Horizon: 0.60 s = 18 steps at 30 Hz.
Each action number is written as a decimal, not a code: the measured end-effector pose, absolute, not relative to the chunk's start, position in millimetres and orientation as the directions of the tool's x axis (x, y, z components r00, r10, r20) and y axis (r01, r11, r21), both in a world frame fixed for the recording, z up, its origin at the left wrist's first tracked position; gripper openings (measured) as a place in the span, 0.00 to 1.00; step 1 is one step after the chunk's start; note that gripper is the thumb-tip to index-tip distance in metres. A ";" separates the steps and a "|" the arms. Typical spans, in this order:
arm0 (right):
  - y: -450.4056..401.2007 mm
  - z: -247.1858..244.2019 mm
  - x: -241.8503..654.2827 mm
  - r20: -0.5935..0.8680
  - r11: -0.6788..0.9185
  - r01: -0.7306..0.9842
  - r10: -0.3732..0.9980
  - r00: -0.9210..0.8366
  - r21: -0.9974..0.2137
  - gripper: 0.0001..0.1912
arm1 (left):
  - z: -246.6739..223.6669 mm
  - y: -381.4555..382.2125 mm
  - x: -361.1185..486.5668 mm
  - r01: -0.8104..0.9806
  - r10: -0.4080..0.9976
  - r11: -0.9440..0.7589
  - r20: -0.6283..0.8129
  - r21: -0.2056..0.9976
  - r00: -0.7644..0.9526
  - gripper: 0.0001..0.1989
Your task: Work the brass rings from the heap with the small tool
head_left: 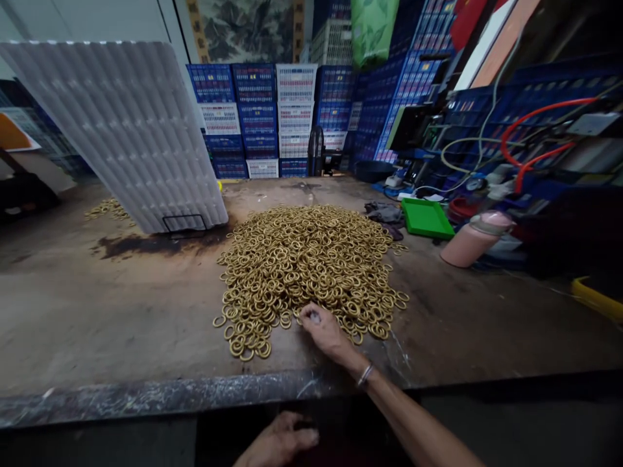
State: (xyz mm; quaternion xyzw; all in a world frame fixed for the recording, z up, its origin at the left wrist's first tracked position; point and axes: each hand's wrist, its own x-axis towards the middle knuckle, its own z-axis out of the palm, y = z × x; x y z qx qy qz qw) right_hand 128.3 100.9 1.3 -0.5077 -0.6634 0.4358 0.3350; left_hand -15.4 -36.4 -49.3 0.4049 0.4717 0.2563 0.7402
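Note:
A broad heap of brass-coloured metal rings [311, 259] lies on the worn table [146, 331]. My right hand [327, 332], with a bracelet at the wrist, reaches to the heap's near edge. Its fingers are curled together, and a small whitish patch shows among them; whatever they pinch is too small to make out. Below the table's front edge, near my lap, my left hand [282, 440] hangs with thumb and fingers apart. Nothing can be seen in it, though the gap between its fingers is dark.
At the left a tall white corrugated panel [141, 130] stands tilted in a black wire holder [183, 224]. A green tray [427, 218], a dark cloth [385, 213] and a pink bottle [476, 239] lie at the right. Stacked blue crates [257, 118] line the back.

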 end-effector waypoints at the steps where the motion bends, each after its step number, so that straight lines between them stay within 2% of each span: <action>1: 97.8 3.0 130.1 -0.072 -0.004 0.240 0.958 -0.277 -0.971 0.06 | -40.2 -38.7 -15.0 0.039 0.766 0.507 -0.471 0.861 0.437 0.13; 2: 93.9 4.8 132.1 -0.146 -0.119 0.102 0.938 -0.315 -0.988 0.08 | -29.2 -39.4 -13.8 0.057 0.794 0.458 -0.437 0.887 0.422 0.12; 4: 84.6 8.5 136.1 -0.240 -0.314 -0.112 0.872 -0.426 -0.943 0.11 | -4.8 -35.6 -8.8 0.003 0.862 0.381 -0.357 0.924 0.359 0.11; 7: 70.7 12.0 140.8 -0.253 -0.487 -0.281 0.768 -0.588 -0.827 0.14 | 24.0 -19.4 1.1 -0.164 0.946 0.324 -0.313 0.932 0.088 0.18; 9: 63.9 11.8 142.5 -0.225 -0.555 -0.342 0.715 -0.661 -0.758 0.14 | 31.3 -6.8 6.0 -0.213 0.955 0.262 -0.284 0.941 -0.080 0.22; 11: 59.5 9.5 143.6 -0.200 -0.600 -0.376 0.679 -0.707 -0.706 0.14 | 29.9 3.2 8.6 -0.244 0.958 0.219 -0.256 0.945 -0.131 0.25; 15: 55.8 1.7 145.7 -0.206 -0.650 -0.388 0.646 -0.735 -0.653 0.13 | 18.2 11.1 10.3 -0.235 0.968 0.189 -0.221 0.953 -0.117 0.16; 18: 54.8 -1.2 147.0 -0.244 -0.653 -0.371 0.653 -0.717 -0.660 0.14 | 12.9 10.9 11.2 -0.181 0.970 0.171 -0.198 0.969 -0.143 0.13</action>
